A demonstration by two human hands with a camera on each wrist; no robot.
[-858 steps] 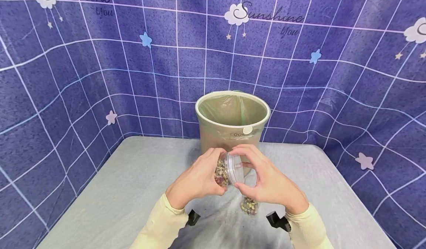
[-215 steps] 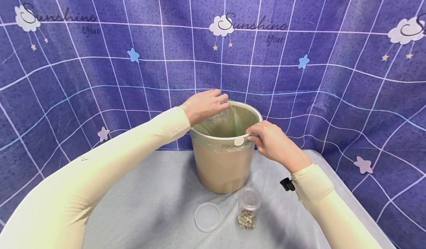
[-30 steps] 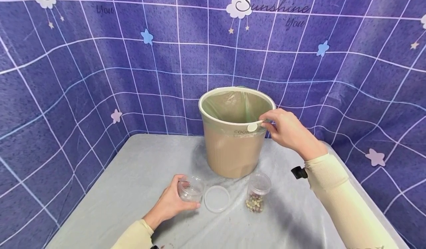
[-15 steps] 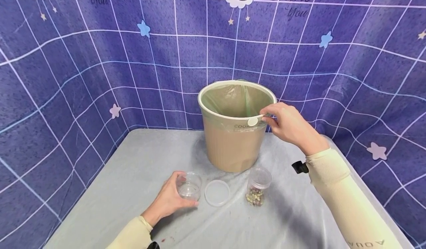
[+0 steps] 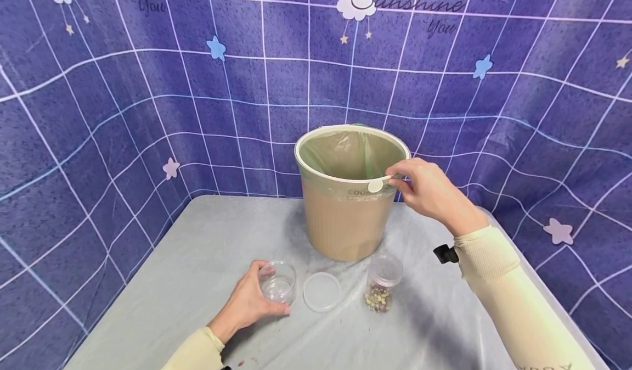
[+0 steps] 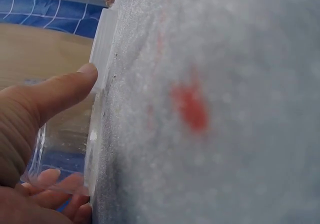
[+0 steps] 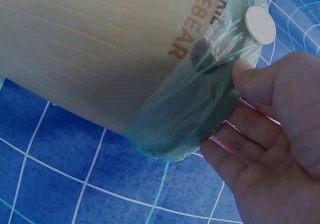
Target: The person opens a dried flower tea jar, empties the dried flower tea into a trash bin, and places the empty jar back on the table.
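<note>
My left hand (image 5: 248, 300) is around a clear plastic jar (image 5: 277, 286), thumb on the near side and fingers on the far side. No contents show in the jar, which stands upright on the table. My right hand (image 5: 428, 193) pinches the rim of a beige trash bin (image 5: 345, 222) at its front right; a thin green bag (image 5: 340, 153) lines it. Right of the held jar lies a round clear lid (image 5: 322, 292). A second clear jar (image 5: 384, 282), lidded and part filled with dried flower buds, stands further right.
A grey cloth covers the table (image 5: 222, 233). Small red bits (image 5: 241, 363) lie near its front edge. Behind and at both sides hangs a blue gridded curtain (image 5: 257, 84) with clouds and stars.
Long before, both hands held a bud-filled jar; later my left hand tipped a jar into the bin, its lid on the table. Lately that jar has moved slightly left and stands upright.
</note>
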